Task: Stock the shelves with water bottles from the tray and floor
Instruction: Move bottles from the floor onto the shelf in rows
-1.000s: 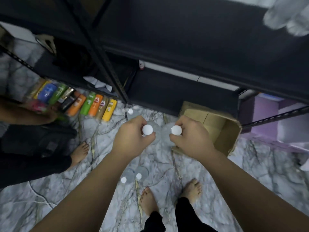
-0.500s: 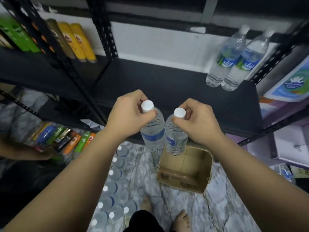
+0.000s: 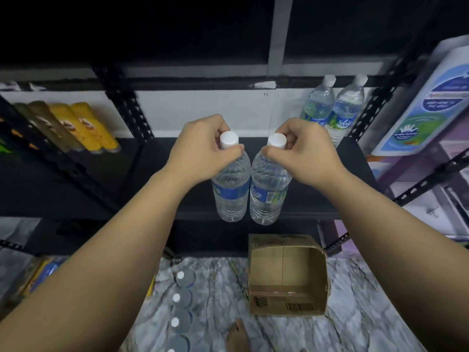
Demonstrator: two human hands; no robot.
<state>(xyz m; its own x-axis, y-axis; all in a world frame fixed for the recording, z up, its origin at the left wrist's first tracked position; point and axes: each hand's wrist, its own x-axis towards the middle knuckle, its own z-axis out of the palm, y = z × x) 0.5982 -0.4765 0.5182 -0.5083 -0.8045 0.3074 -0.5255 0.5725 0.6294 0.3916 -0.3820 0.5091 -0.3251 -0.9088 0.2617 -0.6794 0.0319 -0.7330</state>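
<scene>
You are carrying two bottles to the shelf (image 3: 157, 174): your left hand (image 3: 200, 151) is pinching one bottle (image 3: 230, 189) by its neck, your right hand (image 3: 302, 151) the other bottle (image 3: 269, 191). Both are hanging before the shelf's front edge. Next, I think, you are setting them down toward the two bottles (image 3: 330, 107) at the shelf's back right.

A shop stockroom: black slotted-steel racks (image 3: 121, 102) hold snack cans (image 3: 83, 125) at 10 o'clock, water bottles (image 3: 330, 107) at 1, a carton (image 3: 286, 275) on marble floor (image 3: 215, 301).
</scene>
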